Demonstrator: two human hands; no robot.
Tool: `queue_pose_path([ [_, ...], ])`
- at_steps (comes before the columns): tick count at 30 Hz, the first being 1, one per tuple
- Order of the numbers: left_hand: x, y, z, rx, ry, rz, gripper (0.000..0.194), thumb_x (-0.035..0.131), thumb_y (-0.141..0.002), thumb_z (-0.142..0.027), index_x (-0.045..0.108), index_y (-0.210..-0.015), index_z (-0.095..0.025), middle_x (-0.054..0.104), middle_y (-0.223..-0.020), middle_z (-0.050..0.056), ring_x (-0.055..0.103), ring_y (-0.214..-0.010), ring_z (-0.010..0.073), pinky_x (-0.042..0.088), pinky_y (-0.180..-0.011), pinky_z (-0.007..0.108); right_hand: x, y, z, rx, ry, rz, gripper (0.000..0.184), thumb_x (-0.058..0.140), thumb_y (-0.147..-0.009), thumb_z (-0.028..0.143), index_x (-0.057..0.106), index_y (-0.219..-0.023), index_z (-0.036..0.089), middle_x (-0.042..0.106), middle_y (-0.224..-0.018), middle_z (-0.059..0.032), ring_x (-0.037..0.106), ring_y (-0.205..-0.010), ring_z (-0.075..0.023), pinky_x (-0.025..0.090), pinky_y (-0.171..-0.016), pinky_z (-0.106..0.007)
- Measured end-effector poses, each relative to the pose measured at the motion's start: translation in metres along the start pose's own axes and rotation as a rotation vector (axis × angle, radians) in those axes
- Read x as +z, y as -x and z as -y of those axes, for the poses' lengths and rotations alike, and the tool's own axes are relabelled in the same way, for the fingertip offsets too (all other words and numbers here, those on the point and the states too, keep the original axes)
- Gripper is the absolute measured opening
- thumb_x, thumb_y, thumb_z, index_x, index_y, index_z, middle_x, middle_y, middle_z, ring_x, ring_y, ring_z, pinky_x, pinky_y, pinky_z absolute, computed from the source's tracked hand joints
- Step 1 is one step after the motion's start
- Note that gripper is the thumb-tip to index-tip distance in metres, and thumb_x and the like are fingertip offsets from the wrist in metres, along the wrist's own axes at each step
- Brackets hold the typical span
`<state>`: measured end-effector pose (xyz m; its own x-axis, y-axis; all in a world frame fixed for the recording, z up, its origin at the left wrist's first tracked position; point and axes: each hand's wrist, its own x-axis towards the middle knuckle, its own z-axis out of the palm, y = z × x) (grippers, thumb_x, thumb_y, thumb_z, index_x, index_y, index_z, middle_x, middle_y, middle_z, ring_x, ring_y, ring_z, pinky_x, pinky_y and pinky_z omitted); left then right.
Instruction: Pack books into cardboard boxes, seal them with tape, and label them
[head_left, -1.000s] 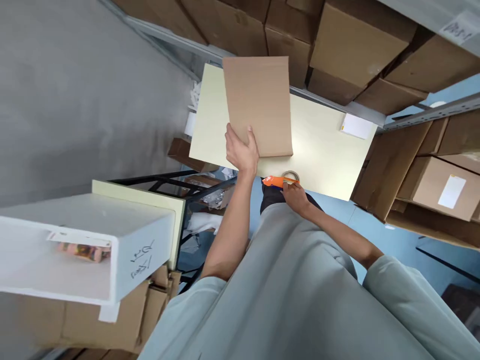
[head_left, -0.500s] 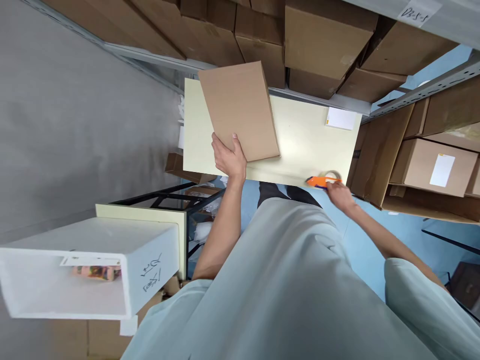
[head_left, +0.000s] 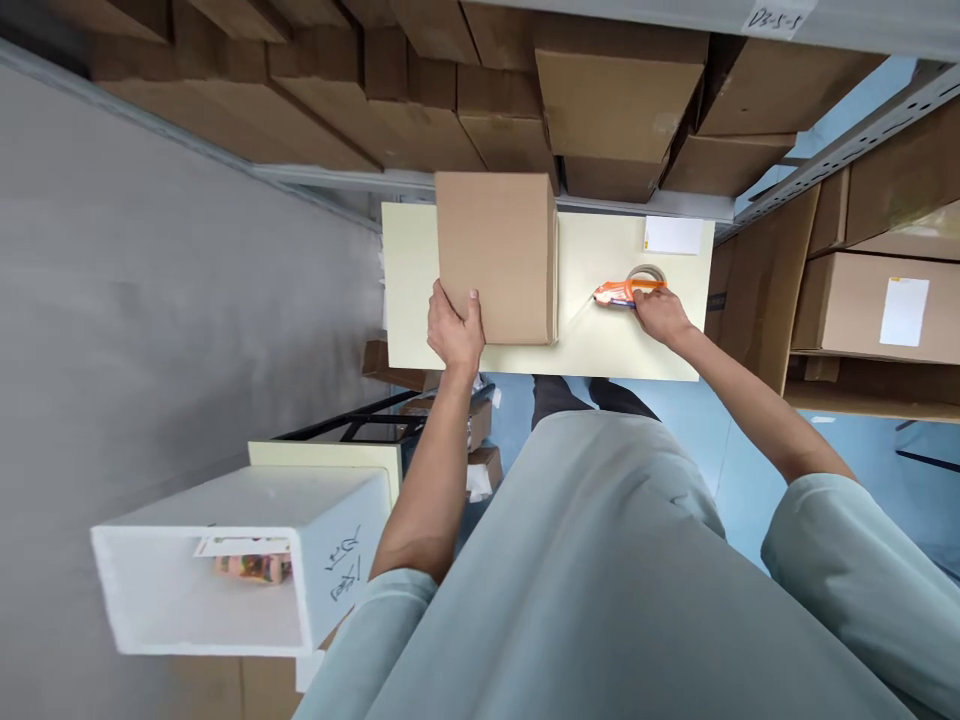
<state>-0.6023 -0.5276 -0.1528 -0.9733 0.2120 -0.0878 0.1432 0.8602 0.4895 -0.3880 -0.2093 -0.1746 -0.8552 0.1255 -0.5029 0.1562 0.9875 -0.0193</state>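
A brown cardboard box (head_left: 493,255) sits square on the pale yellow tabletop (head_left: 592,345). My left hand (head_left: 456,330) grips its near left corner, thumb over the top face and fingers along the side. To the right of the box, above the table, my right hand (head_left: 661,316) is closed round an orange tape dispenser (head_left: 619,293). A roll of tape (head_left: 646,271) shows at the dispenser's far side. From its tip a thin, faint strip runs toward the box's lower right corner; whether it touches the box I cannot tell.
A white label (head_left: 673,235) lies at the table's back right. Behind stands a metal shelf (head_left: 652,205) packed with cardboard boxes (head_left: 622,100). More boxes (head_left: 885,300) stand at right. A white bin (head_left: 202,590) with a colourful packet inside is at lower left, beside a grey wall (head_left: 150,280).
The box has turned from tilted to square and come down to the table under my left hand. My right hand has brought the tape dispenser inward and farther over the table.
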Motion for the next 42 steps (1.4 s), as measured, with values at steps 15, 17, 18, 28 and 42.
queue_pose_path([
  [15, 0.042, -0.001, -0.126, 0.647, 0.017, 0.221, 0.059, 0.042, -0.109, -0.044, 0.052, -0.161, -0.019, 0.037, -0.178, 0.016, 0.019, -0.172, 0.0344, 0.014, -0.139, 0.065, 0.037, 0.056, 0.103, -0.038, -0.176, 0.047, 0.037, 0.048, -0.098, 0.001, 0.063, -0.132, -0.001, 0.08, -0.11, -0.0249, 0.077, -0.104, -0.0319, 0.045, -0.102, -0.041],
  [17, 0.078, 0.009, -0.157, 0.631, 0.044, 0.217, 0.053, 0.041, -0.11, -0.039, 0.057, -0.155, -0.016, 0.044, -0.173, 0.021, 0.021, -0.171, 0.0358, 0.017, -0.139, 0.065, 0.039, 0.057, 0.102, -0.024, -0.184, 0.021, 0.036, 0.046, -0.099, 0.0, 0.064, -0.13, 0.0, 0.081, -0.107, -0.0239, 0.077, -0.102, -0.0313, 0.045, -0.104, -0.041],
  [18, 0.093, 0.011, -0.165, 0.616, 0.04, 0.202, 0.05, 0.039, -0.11, -0.036, 0.062, -0.148, -0.014, 0.05, -0.168, 0.023, 0.023, -0.17, 0.0362, 0.018, -0.139, 0.065, 0.04, 0.057, 0.101, -0.017, -0.191, 0.006, 0.035, 0.045, -0.099, 0.0, 0.065, -0.128, 0.001, 0.081, -0.106, -0.0231, 0.077, -0.101, -0.0308, 0.045, -0.105, -0.041],
  [28, 0.098, 0.031, -0.137, 0.794, -0.081, 0.262, 0.042, 0.032, -0.112, -0.025, 0.068, -0.129, -0.011, 0.065, -0.148, 0.027, 0.028, -0.169, 0.0357, 0.021, -0.14, 0.063, 0.046, 0.07, 0.107, -0.1, -0.271, -0.052, 0.045, 0.048, -0.099, 0.001, 0.062, -0.142, 0.004, 0.082, -0.113, -0.0184, 0.077, -0.105, -0.026, 0.044, -0.114, -0.038],
  [42, 0.073, 0.08, -0.102, 0.966, -0.086, 0.49, 0.032, 0.041, -0.109, -0.022, 0.07, -0.119, -0.018, 0.072, -0.141, 0.02, 0.037, -0.165, 0.0316, 0.027, -0.139, 0.062, 0.06, 0.144, -0.045, 0.133, -0.105, 0.04, 0.036, 0.043, -0.105, 0.008, 0.064, -0.134, 0.003, 0.082, -0.109, -0.0219, 0.077, -0.104, -0.0293, 0.042, -0.103, -0.04],
])
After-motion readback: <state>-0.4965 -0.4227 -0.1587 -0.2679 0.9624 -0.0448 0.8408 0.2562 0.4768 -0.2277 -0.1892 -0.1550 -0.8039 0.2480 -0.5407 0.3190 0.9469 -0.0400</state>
